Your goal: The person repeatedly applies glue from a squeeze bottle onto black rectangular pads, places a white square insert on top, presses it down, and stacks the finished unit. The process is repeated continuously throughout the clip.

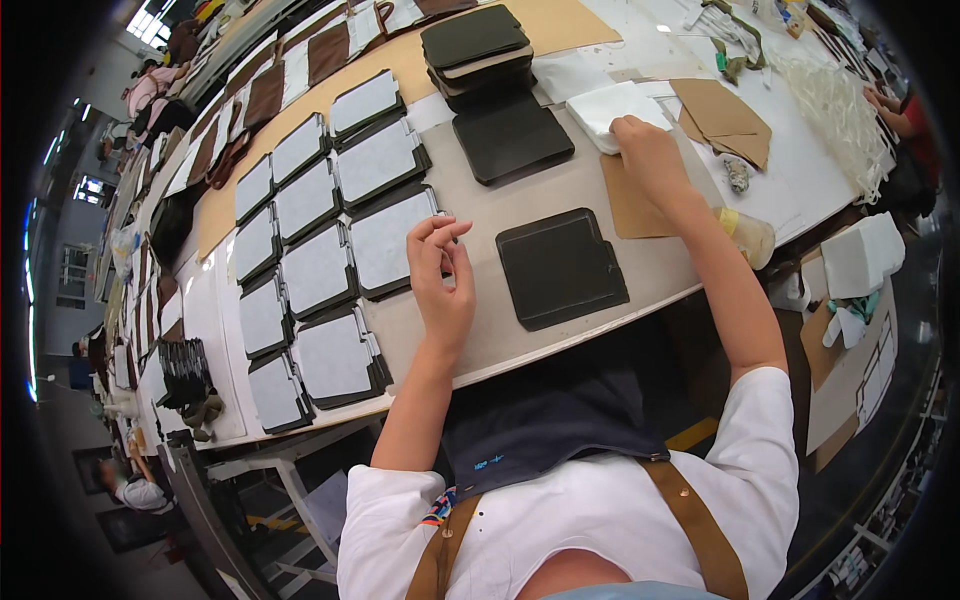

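My right hand [645,160] reaches to a stack of thin white sheets [598,112], its fingers pinched at the near edge. How many sheets are between the fingertips cannot be made out. My left hand [441,280] hovers beside the rows of panels, fingers loosely bent and apart, holding nothing. Between my hands a flat black panel [560,268] with a notched right side lies alone near the table's front edge. To the left, several black panels with white sheets on top [385,255] lie in rows, partly overlapping.
Behind the lone panel are a black panel [515,137] and a pile of dark panels [476,45]. Brown card [635,205] lies under my right forearm, near a yellowish jar [750,238]. Brown and white strips [325,52] line the far left. Other people are at both sides.
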Available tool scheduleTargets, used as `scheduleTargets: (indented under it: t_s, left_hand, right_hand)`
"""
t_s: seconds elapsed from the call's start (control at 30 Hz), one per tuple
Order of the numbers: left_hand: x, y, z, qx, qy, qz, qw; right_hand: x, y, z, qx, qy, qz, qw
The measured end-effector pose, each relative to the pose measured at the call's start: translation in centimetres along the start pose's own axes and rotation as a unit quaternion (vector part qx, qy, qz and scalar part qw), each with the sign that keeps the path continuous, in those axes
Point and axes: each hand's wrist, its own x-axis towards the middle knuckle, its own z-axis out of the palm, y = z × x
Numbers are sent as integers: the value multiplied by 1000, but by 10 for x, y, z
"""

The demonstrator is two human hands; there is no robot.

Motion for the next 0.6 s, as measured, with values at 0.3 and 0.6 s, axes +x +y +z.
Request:
scheduleTargets:
  t_s: [0.3, 0.6]
  left_hand:
    - [0, 1, -3, 5, 3, 5, 1000]
    - [-1, 6, 0, -42, -24, -31, 998]
  right_hand:
    - [26, 33, -15, 330, -29, 176, 927]
    - [12, 115, -90, 605, 457, 226, 612]
